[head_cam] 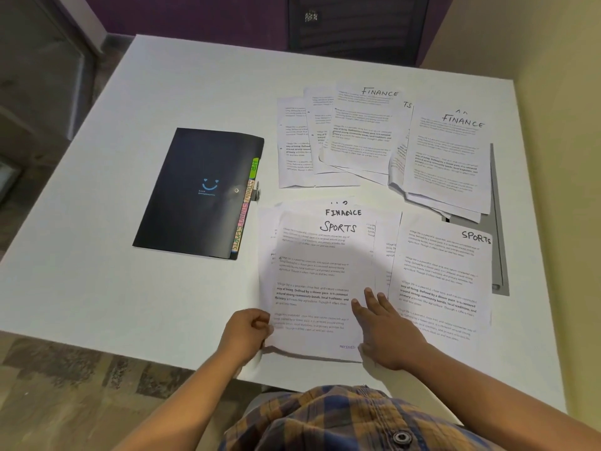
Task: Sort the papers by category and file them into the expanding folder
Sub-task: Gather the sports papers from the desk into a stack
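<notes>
Here, the left hand pinches the lower left edge of the sheet headed SPORTS, which tops the near stack. The right hand lies flat at that sheet's lower right, fingers slightly spread. The dark folder lies closed on the tabletop at ten o'clock from the sheet, and more papers fan out at twelve and two o'clock.

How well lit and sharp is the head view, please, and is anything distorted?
In the head view, lighting is soft and even; a faint shadow crosses the front SPORTS sheet; handwritten headings read clearly but the fine print is soft; the wide lens bows the table edges.
</notes>
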The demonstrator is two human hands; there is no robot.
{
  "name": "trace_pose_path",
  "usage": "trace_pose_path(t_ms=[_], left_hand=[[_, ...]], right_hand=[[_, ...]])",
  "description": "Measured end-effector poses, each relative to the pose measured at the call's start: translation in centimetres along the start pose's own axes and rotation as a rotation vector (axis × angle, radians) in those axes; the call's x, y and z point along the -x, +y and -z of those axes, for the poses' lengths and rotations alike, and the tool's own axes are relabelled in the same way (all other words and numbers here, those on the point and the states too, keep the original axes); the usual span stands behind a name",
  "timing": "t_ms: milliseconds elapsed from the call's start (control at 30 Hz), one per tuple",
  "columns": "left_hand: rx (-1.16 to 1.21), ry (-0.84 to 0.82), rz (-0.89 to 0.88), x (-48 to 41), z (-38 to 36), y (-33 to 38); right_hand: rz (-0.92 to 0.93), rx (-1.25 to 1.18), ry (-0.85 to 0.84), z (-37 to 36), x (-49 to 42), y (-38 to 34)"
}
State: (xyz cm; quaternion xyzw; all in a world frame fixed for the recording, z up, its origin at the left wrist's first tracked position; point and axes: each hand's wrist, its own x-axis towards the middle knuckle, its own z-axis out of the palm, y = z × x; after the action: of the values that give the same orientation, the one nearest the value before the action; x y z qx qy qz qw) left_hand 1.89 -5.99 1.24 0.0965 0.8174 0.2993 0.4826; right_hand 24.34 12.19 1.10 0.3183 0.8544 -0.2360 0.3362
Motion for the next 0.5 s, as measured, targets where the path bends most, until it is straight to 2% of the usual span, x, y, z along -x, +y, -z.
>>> trace_pose_path(t_ms=[100, 167, 300, 333, 433, 500], left_hand=[[0.193, 0.082, 0.020, 0.9, 0.0, 1.1], [0.247, 0.095, -0.001, 1.7, -0.2, 1.9], [0.288, 0.112, -0.106, 3.2, -0.5, 3.7], [0.301, 0.112, -0.125, 3.5, -0.5, 4.1], [0.304, 0.093, -0.180, 4.2, -0.8, 5.4], [0.295, 0.091, -0.225, 4.4, -1.0, 6.5]], right_hand=[[0.040, -0.050, -0.037, -0.1, -0.4, 1.0], [0.060, -0.199, 0.048, 0.4, -0.2, 1.4], [-0.141, -0.659, 0.313, 3.8, 1.3, 0.7], [-0.198, -0.808, 0.324, 4.7, 1.5, 0.5], [-0.257, -1.458, 0.285, 7.5, 2.0, -0.2], [-0.237, -1.591, 0.338, 9.2, 2.6, -0.3]])
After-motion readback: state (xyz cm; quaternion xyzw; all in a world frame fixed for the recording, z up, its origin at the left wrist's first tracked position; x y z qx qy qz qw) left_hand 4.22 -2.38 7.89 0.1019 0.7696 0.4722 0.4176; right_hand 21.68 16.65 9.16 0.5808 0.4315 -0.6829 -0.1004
